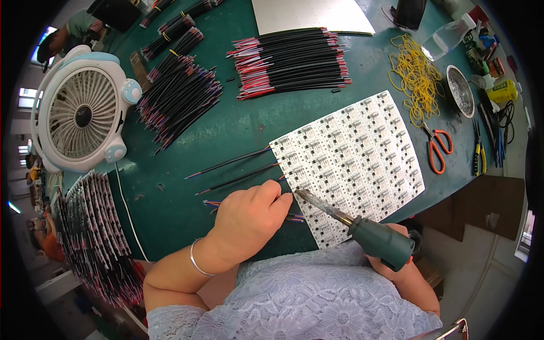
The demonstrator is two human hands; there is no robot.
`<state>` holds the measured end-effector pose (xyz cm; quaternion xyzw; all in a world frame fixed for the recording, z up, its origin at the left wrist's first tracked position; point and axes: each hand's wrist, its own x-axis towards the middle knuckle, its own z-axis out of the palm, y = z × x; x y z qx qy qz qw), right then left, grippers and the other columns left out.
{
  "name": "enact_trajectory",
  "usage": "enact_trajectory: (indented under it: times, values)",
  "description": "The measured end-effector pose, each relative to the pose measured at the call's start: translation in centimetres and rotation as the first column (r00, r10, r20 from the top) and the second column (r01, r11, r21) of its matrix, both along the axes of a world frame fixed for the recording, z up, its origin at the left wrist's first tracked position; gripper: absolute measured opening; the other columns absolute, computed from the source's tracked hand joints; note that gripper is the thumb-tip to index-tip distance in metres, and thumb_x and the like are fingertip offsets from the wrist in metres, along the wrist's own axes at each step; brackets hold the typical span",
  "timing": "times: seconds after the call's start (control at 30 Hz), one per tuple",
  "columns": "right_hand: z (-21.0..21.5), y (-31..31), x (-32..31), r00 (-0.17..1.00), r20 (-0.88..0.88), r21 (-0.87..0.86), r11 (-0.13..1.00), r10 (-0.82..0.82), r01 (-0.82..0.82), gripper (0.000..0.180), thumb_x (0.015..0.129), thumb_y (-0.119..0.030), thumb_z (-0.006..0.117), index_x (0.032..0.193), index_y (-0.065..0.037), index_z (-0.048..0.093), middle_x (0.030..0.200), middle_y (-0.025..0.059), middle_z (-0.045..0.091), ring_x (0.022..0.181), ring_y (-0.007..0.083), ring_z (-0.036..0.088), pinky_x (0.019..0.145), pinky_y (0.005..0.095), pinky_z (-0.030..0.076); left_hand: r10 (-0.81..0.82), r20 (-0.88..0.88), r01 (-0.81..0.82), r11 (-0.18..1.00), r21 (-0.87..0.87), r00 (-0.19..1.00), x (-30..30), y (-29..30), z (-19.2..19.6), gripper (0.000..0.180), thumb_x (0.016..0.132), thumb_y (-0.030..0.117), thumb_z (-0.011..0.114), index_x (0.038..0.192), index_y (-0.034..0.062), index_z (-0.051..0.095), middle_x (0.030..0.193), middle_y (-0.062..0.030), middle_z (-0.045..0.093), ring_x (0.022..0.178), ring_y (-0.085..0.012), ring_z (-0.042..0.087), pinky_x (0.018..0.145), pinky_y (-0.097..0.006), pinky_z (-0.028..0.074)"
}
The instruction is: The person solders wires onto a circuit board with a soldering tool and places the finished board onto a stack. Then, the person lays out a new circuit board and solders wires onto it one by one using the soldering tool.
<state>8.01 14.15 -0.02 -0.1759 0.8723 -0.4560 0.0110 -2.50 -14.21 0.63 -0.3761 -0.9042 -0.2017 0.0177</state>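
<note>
My left hand [249,218] pinches a thin black cable [212,204] against the near left edge of a white circuit board panel [357,158]. My right hand [391,263] grips a green-handled soldering iron [362,226]; its metal tip meets the panel edge right beside my left fingertips. Two black cables [232,170] lie joined to the panel's left edge, pointing left across the green mat [187,215].
A white and blue desk fan [82,110] stands at left, above a stack of boards [96,238]. Bundles of black cables [292,59] lie at the back. Yellow rubber bands [416,76], orange scissors [437,148], a metal bowl [460,90] sit right.
</note>
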Motion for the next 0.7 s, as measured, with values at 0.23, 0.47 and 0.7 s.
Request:
enact_trajectory:
  times: [0.23,0.47,0.7]
  values:
    - [0.7,0.0,0.0,0.983,0.152,-0.134,0.984,-0.100,0.121,0.022,0.080,-0.012,0.062,0.098,0.000,0.061,0.076,0.0070,0.062,0.057,0.0188,0.060,0.057,0.0307,0.048,-0.038,-0.023,0.036,0.997,-0.073,0.999,0.0,0.1,0.5,0.018,0.074,0.008,0.066,0.091,0.0056,0.066,0.081,-0.0041,0.053,0.064,-0.0183,0.057,0.050,-0.031,0.044]
    - [-0.4,1.0,1.0,1.000,-0.002,0.076,0.997,0.004,-0.004,0.029,0.083,-0.014,0.060,0.106,0.004,0.058,0.080,0.0071,0.062,0.057,0.0139,0.060,0.056,0.0278,0.049,-0.045,-0.020,0.044,0.998,-0.051,0.999,0.1,0.0,0.4,0.019,0.074,0.007,0.066,0.092,0.0051,0.066,0.081,-0.0049,0.053,0.064,-0.0193,0.057,0.050,-0.031,0.043]
    - [-0.1,1.4,1.5,0.981,0.154,-0.143,0.979,-0.120,0.143,0.033,0.086,-0.020,0.060,0.110,0.003,0.059,0.089,0.0116,0.064,0.056,0.0152,0.061,0.052,0.0268,0.049,-0.055,-0.007,0.056,0.984,0.167,0.998,1.8,-0.8,2.5,0.030,0.071,0.010,0.074,0.099,0.0062,0.063,0.083,-0.0073,0.056,0.058,-0.0238,0.056,0.051,-0.036,0.045]
